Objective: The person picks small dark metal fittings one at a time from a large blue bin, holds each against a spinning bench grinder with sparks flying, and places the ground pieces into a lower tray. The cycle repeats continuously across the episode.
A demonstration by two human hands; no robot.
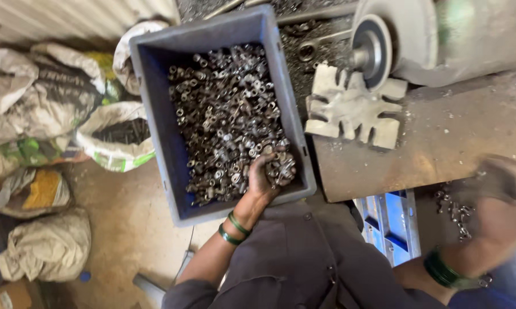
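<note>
Hundreds of small metal parts [226, 114] fill the blue bin [155, 114], where the left hand [269, 171] should keep its fingers curled tight around its scoop; the blurred right hand [498, 189] over the bench [441, 137] I cannot tell.

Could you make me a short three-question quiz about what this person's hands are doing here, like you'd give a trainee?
1. True or false: the left hand is inside the blue crate, holding a handful of small metal parts.
2. What lies on the metal table beside the grinding wheel? A) a notched metal plate B) a hammer C) a glove
3. Fill in: the blurred right hand is beside a few loose metal ____.

Key: 1 true. 2 A, the notched metal plate. 3 parts.
</note>
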